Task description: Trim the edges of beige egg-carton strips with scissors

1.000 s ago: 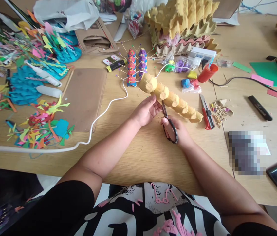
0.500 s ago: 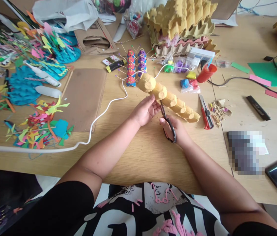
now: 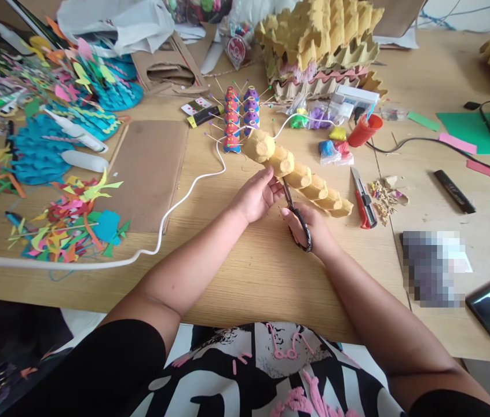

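A yellow strip of egg carton (image 3: 299, 175), a row of several bumpy cups, slants down to the right over the table. My left hand (image 3: 259, 197) grips it near its larger upper-left end, the thumb on its front edge. In my right hand (image 3: 310, 223) is a pair of dark-handled scissors (image 3: 299, 223), fingers closed round the loops. Their blades reach up to the strip's lower edge, just right of my left fingers; the tips are hidden by the strip. Behind stand red and purple painted egg-carton strips (image 3: 231, 119) with pins stuck out of their sides.
A red box cutter (image 3: 363, 198) lies right of the strip by scraps (image 3: 387, 197). A white cable (image 3: 193, 191) crosses the left side past a cardboard sheet (image 3: 145, 174) and paper cuttings (image 3: 66, 223). Egg trays (image 3: 323, 46) are stacked behind, near a red cup (image 3: 364, 128).
Both hands, the scissors and the yellow strip stay nearly where they were. The view has shifted very slightly, moving things at the right edge a little leftward.
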`<action>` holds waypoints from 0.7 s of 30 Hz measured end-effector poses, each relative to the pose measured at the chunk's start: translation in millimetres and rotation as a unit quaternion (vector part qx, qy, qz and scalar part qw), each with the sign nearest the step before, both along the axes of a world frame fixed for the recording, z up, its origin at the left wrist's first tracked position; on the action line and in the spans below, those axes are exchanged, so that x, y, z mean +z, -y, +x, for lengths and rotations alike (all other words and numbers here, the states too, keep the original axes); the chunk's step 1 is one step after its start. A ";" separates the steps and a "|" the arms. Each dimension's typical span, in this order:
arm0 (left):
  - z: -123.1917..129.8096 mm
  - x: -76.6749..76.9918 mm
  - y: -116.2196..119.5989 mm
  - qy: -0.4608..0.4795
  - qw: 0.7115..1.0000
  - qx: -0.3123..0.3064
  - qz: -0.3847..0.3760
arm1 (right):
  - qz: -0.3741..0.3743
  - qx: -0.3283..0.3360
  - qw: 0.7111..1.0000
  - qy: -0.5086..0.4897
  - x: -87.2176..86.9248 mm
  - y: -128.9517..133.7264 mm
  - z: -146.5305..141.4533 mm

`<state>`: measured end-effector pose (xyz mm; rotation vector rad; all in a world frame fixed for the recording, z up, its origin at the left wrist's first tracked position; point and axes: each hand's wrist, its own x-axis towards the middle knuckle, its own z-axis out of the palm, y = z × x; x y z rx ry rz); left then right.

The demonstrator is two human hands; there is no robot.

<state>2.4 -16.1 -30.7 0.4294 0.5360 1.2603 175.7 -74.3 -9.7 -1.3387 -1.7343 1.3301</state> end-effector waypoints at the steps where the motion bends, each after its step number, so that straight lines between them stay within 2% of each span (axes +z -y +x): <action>1: -0.2 -0.9 -0.6 -0.015 1.000 -0.003 0.008 | -0.003 0.002 1.000 -0.002 0.4 0.0 0.1; 7: -3.0 -7.4 -4.4 -0.082 0.994 -0.047 0.047 | -0.018 0.012 1.000 -0.009 3.8 0.3 1.4; 21: -3.0 -10.3 -4.5 -0.089 0.994 -0.034 0.048 | 0.014 0.001 1.000 0.008 5.5 0.6 -1.6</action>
